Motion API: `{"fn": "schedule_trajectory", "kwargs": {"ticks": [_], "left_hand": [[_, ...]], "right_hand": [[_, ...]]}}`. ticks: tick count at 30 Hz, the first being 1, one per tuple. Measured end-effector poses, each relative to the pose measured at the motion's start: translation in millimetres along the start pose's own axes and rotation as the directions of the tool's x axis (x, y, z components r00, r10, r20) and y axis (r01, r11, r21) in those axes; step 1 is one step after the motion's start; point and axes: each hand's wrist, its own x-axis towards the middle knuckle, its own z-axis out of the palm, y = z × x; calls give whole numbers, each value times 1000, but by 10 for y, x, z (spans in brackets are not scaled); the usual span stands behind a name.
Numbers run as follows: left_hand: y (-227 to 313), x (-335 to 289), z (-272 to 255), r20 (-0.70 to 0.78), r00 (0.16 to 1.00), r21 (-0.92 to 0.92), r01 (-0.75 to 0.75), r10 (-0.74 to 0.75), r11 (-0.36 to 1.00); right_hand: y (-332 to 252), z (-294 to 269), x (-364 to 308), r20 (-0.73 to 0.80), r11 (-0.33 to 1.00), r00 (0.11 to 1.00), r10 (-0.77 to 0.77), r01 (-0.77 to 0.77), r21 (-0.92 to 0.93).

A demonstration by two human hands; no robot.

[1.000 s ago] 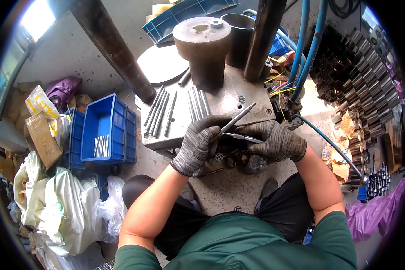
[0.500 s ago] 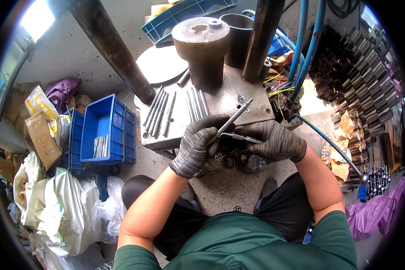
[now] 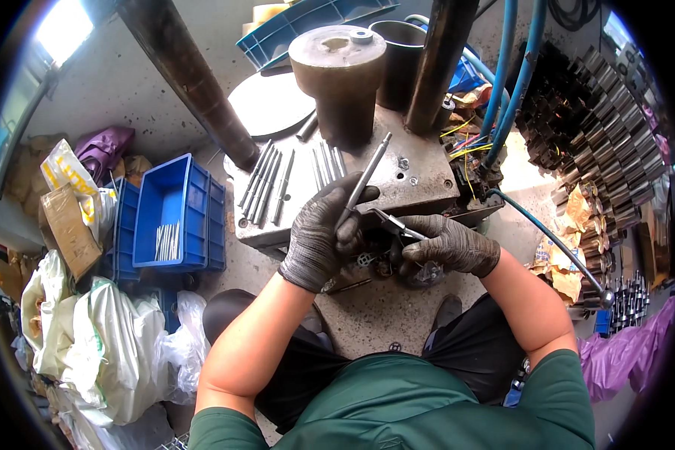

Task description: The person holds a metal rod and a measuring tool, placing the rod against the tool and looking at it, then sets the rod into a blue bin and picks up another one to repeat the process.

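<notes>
My gloved left hand [image 3: 321, 236] grips a long metal rod [image 3: 364, 180] that slants up over the front edge of the steel machine plate [image 3: 427, 184]. Just beside it, my gloved right hand [image 3: 448, 244] pinches a shorter metal pin [image 3: 391, 221] at that same edge. More rods [image 3: 266, 184] lie side by side on the plate, and a blue bin [image 3: 174, 217] sits left of it.

Both hands wear dark grey gloves, the left hand [image 3: 324, 238] around a silvery steel rod [image 3: 364, 180], the right hand [image 3: 448, 244] at three o'clock of it. The tabletop [image 3: 427, 176] is dull grey metal with silvery rods [image 3: 266, 186] at nine o'clock. A bright blue crate [image 3: 174, 214] sits farther that way. Blue hoses [image 3: 519, 82] run at one o'clock. The shirt [image 3: 420, 409] is dark green.
</notes>
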Motion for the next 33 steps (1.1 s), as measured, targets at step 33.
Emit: {"fn": "schedule_trajectory", "kwargs": {"ticks": [33], "left_hand": [[-26, 33, 6, -37, 997, 89, -64, 67, 994]], "right_hand": [[377, -516, 235, -456, 584, 692, -559, -63, -810]]}}
